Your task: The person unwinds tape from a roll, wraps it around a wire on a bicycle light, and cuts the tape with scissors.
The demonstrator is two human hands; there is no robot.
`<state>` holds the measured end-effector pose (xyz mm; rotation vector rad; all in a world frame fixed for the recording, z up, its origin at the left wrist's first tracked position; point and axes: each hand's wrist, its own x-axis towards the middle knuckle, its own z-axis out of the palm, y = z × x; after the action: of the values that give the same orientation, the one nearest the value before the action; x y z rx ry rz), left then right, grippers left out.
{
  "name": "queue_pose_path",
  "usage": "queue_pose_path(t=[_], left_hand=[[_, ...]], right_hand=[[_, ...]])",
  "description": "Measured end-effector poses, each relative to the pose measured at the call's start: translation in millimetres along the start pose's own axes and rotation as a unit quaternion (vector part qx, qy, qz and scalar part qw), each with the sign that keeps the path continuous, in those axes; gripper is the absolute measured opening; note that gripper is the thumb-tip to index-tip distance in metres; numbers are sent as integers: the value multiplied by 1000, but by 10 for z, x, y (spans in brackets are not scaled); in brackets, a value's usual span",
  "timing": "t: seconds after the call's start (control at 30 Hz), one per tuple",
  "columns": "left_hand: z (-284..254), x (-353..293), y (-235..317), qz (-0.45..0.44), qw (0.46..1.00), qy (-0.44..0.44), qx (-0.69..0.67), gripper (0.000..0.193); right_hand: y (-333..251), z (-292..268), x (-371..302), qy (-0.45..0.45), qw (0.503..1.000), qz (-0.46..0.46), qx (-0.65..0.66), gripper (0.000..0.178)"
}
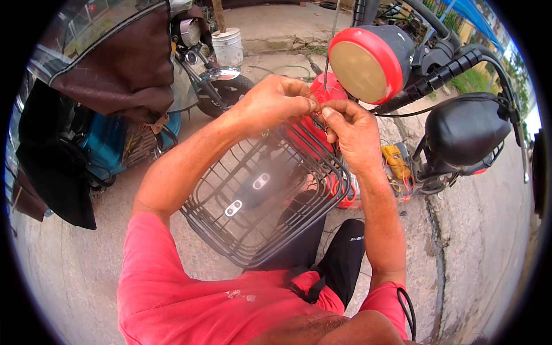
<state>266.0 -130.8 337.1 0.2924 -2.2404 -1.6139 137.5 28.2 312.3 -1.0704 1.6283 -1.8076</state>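
Note:
My left hand point(276, 106) and my right hand point(353, 129) meet above the far rim of a black wire basket point(210, 241). The fingers of both are pinched on a thin wire point(325, 89), whose strands show between the fingertips. Where exactly each strand runs is too small to make out. Just beyond my hands is a red front panel point(329, 80) of a scooter. A round headlight point(359, 64) with a red rim and a yellowed lens sits up and to the right of them.
On the right are a handlebar grip point(428, 80) and a black mirror point(468, 129). A yellow multimeter point(395, 161) lies with red wires beyond my right forearm. At left stands a three-wheeler with a brown cover point(123, 75). A white bucket point(228, 47) is behind.

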Motion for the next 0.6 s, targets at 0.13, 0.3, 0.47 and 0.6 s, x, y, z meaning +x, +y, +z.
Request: queue_pose_path(t=[0.13, 0.3, 0.47, 0.6], left_hand=[[-25, 13, 30, -5, 1000, 11, 28, 20], [-63, 30, 13, -1, 999, 17, 35, 21], [-64, 16, 40, -5, 999, 14, 34, 22], [-64, 6, 42, 7, 1000, 14, 25, 22]], right_hand=[[-30, -18, 10, -17, 1000, 20, -1, 24], [-73, -10, 32, -35, 999, 41, 7, 22], [-61, -33, 52, -51, 997, 48, 14, 20], [-60, -20, 61, -63, 997, 42, 12, 18]])
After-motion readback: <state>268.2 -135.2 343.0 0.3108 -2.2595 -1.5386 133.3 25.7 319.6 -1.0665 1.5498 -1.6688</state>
